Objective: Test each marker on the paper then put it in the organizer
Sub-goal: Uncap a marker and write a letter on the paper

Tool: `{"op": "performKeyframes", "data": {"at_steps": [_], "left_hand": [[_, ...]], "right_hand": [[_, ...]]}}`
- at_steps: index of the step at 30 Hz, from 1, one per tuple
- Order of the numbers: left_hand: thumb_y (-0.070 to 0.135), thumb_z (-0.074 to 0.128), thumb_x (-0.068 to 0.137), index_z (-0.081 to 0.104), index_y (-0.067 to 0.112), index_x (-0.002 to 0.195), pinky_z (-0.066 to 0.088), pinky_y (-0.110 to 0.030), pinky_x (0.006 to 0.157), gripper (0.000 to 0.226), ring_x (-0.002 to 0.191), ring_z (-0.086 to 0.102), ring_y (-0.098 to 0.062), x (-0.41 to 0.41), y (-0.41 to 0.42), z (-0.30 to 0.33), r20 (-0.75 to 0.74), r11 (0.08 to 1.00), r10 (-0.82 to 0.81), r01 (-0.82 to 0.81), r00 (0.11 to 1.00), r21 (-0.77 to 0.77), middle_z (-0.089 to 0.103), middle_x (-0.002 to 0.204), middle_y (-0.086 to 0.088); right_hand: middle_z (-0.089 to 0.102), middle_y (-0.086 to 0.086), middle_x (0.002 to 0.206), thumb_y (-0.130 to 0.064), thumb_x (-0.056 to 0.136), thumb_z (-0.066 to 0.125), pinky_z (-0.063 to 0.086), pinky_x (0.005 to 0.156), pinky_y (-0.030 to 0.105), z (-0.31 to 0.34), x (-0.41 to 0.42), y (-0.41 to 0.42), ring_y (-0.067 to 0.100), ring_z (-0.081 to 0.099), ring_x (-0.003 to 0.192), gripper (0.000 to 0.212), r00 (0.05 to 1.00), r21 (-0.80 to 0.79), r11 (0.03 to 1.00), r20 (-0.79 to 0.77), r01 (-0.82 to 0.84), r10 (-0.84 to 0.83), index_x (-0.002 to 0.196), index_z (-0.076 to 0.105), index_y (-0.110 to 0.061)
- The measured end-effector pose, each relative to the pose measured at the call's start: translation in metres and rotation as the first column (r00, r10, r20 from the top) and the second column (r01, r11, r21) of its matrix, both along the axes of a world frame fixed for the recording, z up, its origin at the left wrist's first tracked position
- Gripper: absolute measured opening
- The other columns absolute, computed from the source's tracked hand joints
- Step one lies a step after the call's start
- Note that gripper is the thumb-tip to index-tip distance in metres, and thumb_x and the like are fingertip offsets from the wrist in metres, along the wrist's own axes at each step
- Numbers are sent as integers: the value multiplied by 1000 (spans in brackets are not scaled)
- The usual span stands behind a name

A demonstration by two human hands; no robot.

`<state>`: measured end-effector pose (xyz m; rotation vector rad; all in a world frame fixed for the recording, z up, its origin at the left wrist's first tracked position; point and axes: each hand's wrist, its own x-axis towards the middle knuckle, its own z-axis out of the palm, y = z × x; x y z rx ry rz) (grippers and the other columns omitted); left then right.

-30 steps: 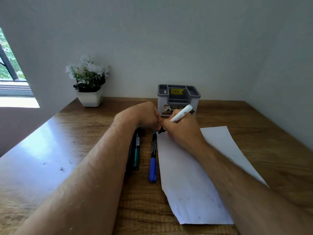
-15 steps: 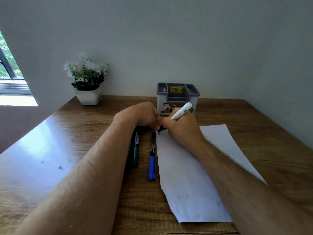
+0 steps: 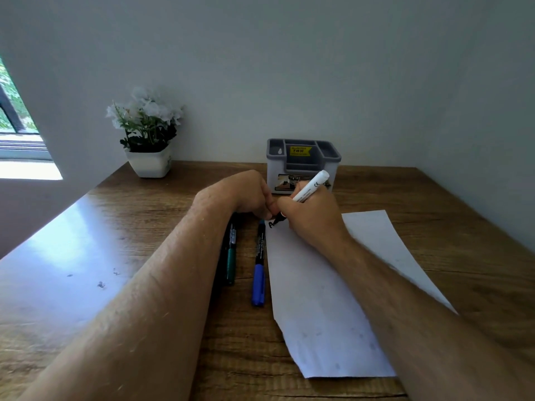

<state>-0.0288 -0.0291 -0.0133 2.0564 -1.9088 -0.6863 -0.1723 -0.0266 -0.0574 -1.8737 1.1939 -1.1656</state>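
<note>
My right hand grips a white marker, whose black tip touches the far left corner of the white paper, where a small black mark shows. My left hand is a closed fist just left of that corner; what it holds, if anything, is hidden. Left of the paper lie a blue marker and a green marker, with a dark one partly hidden under my left forearm. The grey organizer stands behind my hands, by the wall.
A white pot of white flowers stands at the back left of the wooden desk. Walls close the desk at the back and right. A window is at the far left.
A black mark has appeared on the paper under the marker tip. Both hands stay almost in place.
</note>
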Motion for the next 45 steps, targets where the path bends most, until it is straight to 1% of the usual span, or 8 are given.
{"op": "performKeyframes", "data": {"at_steps": [10,14,16,18,20,23,39,45], "left_hand": [[15,74,84,70,28,80,39,-34,86,14,85,53,-6,-5,1,2,28,1000,15,-16,999,7,63,86,11],[20,69,88,69,30,96,42,-29,81,13,84,52,-6,-9,0,1,90,990,32,-20,995,-136,59,92,11],[23,60,94,65,28,108,43,-26,78,16,86,54,-7,-10,1,1,-116,968,31,-59,993,-242,59,95,8],[24,48,100,63,21,117,42,-28,73,23,81,51,-8,-12,5,4,-491,959,46,-175,870,-221,57,91,7],[19,40,101,65,14,117,38,-26,63,30,74,48,-10,-12,8,7,-820,962,69,-256,568,-96,56,86,2],[9,38,98,65,11,113,40,-24,62,31,72,50,-12,-7,6,9,-969,976,42,-219,243,-13,58,82,-1],[5,55,98,64,1,106,61,-26,65,12,91,70,-24,-27,4,3,-974,908,52,-396,-221,138,69,108,-19],[1,54,97,62,0,102,62,-31,70,9,104,68,-30,-30,7,4,-971,907,60,-394,-231,150,68,109,-20]], "right_hand": [[55,-1,61,-16,79,67,52,51,29,0,-1,-1,9,56,54,22,995,34,995,34,90,-91,64,51,-15],[56,2,61,-10,82,66,43,45,22,8,-5,0,9,51,52,20,953,72,994,285,84,-101,67,54,-15],[55,5,59,-7,85,63,37,42,18,13,-8,-1,8,49,50,16,903,89,993,417,73,-104,73,55,-13],[53,4,59,-5,88,62,38,41,18,18,-11,-2,7,49,49,17,841,88,995,535,46,-86,78,53,-14],[55,3,60,-5,91,62,37,40,18,21,-13,-2,6,50,48,18,797,95,995,600,6,-62,79,52,-16],[56,6,62,-5,93,60,34,37,17,26,-13,0,6,49,43,17,734,105,991,679,-81,-12,81,52,-15],[70,13,73,-12,94,53,46,44,25,27,-18,-5,18,60,53,17,667,33,994,744,-102,44,90,69,-12],[72,14,75,-8,96,52,49,44,26,26,-17,-4,18,63,54,18,731,38,998,682,-57,16,93,69,-9]]}}
